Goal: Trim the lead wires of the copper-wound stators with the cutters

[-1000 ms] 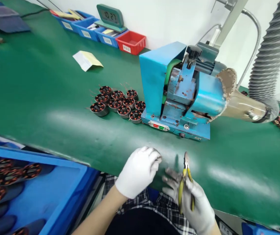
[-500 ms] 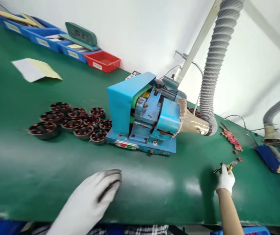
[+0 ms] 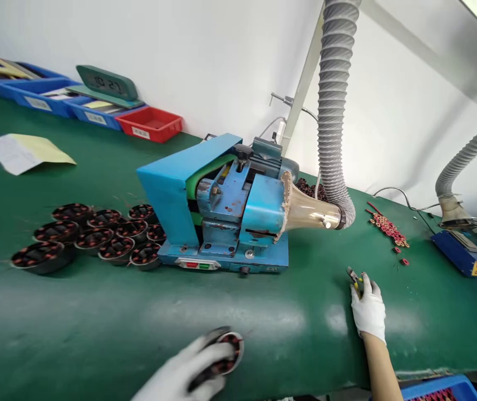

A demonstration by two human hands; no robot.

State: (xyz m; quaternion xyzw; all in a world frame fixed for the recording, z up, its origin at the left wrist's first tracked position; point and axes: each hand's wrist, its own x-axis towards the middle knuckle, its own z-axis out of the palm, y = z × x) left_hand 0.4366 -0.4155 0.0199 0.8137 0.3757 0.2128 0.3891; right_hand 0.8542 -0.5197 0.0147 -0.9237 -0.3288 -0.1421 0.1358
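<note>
With the left hand (image 3: 196, 365), in a white cloth glove with dark tips, holds a short round grey metal cup (image 3: 234, 360) with black and copper-brown coils inside. Has the fingers curled around its left side, with the open face turned to the right. Keeps it near the front of the shiny green tabletop (image 3: 96, 317), well apart from the machine. Cannot tell about any touch between cup and tabletop.

With the right hand (image 3: 369, 310), in a white glove too, holds small metal pliers with yellow handles (image 3: 353, 277). Has the fingers and thumb bent in around the handles, with the metal tips poking out in front. Cannot tell how tight.

At the left, has a bunch of matching round cups (image 3: 96, 238), packed close. Just beside them, has a boxy bright blue metal machine (image 3: 175, 195) with red and green buttons (image 3: 203, 266), a tan cone (image 3: 311, 214) on the right and a fat grey ribbed hose (image 3: 338, 78) going up. Past the right hand, has a pile of small red and tan rings (image 3: 388, 229) near a dark blue box with a yellow end (image 3: 455, 252). At the back, has a red plastic tray (image 3: 165, 133), blue plastic trays (image 3: 38, 103) and a green clock (image 3: 92, 81) showing 10 27.
</note>
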